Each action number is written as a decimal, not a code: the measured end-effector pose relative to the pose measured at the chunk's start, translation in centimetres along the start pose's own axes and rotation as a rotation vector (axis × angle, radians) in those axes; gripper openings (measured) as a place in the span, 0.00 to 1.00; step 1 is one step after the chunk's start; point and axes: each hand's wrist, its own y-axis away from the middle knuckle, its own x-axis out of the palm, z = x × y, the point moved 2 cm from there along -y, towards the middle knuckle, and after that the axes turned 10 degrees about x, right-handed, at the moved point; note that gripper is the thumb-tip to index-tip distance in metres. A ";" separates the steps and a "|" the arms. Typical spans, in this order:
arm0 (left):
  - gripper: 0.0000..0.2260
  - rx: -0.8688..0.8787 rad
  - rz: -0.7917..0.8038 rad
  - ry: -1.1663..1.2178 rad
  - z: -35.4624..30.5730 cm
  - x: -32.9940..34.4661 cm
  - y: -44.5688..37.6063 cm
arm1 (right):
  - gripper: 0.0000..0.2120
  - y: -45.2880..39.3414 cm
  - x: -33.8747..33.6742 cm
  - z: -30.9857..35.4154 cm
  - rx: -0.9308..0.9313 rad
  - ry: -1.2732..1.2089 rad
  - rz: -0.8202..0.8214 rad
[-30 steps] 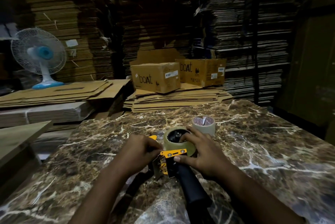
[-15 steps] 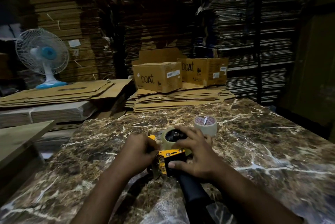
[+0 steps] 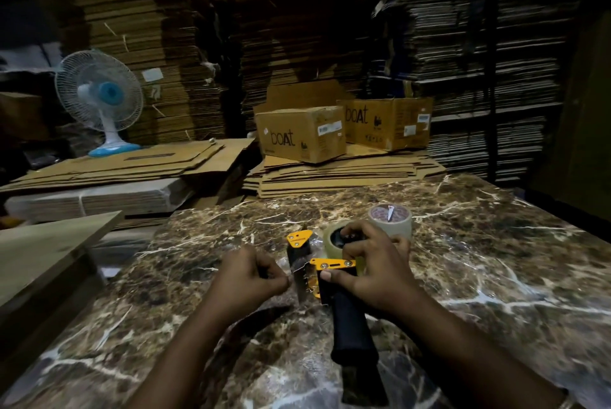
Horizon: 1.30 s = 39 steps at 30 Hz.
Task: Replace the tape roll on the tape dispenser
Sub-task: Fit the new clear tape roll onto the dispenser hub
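A yellow and black tape dispenser (image 3: 334, 271) lies on the marble table (image 3: 496, 259), its black handle (image 3: 350, 326) pointing toward me. A tape roll (image 3: 334, 238) sits on its hub. My right hand (image 3: 370, 269) grips the dispenser body, fingers over the roll and thumb on the yellow plate. My left hand (image 3: 246, 279) is curled just left of the serrated blade and pinches what looks like the clear tape end (image 3: 297, 264). A second roll of tape (image 3: 391, 218) stands on the table right behind my right hand.
Two cardboard boxes (image 3: 302, 134) sit on stacks of flat cardboard (image 3: 337, 177) past the table's far edge. A white and blue fan (image 3: 99, 97) stands at the left. A board (image 3: 43, 250) lies beside the table's left edge. Tall cardboard stacks fill the background.
My left hand has drawn back to the left, away from the dispenser, uncovering the front yellow plate and blade. The right hand keeps its hold on the dispenser and roll.
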 end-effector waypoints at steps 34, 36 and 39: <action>0.16 -0.144 -0.157 0.636 0.9 1.8 0.6 | 0.25 0.1 -0.3 0.1 -0.005 -0.015 0.031; 0.17 -0.155 -0.177 0.607 1.2 1.4 0.4 | 0.25 0.1 -0.3 0.1 -0.006 -0.013 0.030; 0.17 -0.184 -0.182 0.573 1.3 1.0 0.4 | 0.26 0.1 -0.4 0.1 -0.007 -0.003 0.028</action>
